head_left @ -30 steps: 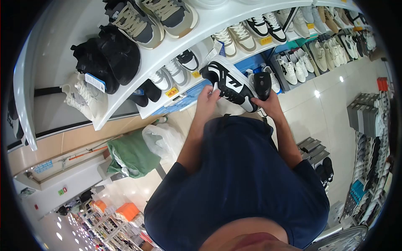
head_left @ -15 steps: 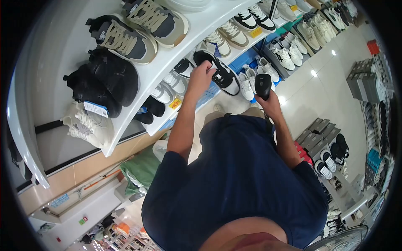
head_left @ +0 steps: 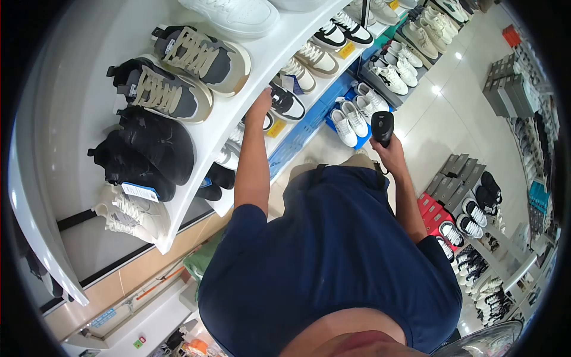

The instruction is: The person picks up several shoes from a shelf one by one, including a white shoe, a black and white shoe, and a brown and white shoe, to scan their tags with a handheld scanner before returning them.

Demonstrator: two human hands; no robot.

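My left hand (head_left: 259,106) reaches in at the lower shelf, by the heel end of a black-and-white sneaker (head_left: 286,103). Its fingers look closed on that end, though the upper shelf's edge and the shoe partly hide them. The sneaker rests on the lower shelf, toe outward, with another dark-and-white shoe just below it. In my right hand (head_left: 391,152) is a black handheld barcode scanner (head_left: 382,127), head up, held in front of my body over the floor.
The white upper shelf (head_left: 262,71) carries grey sneakers (head_left: 205,59), black shoes (head_left: 157,146) and cream ones (head_left: 132,214). White sneakers (head_left: 352,122) stand in a blue tray below. Shoeboxes (head_left: 449,184) are stacked on the right, with more (head_left: 505,89) farther off.
The black-and-white sneaker has gone from being held up over the floor to the lower shelf, carried left by my left hand. My right hand with the scanner has shifted slightly right.
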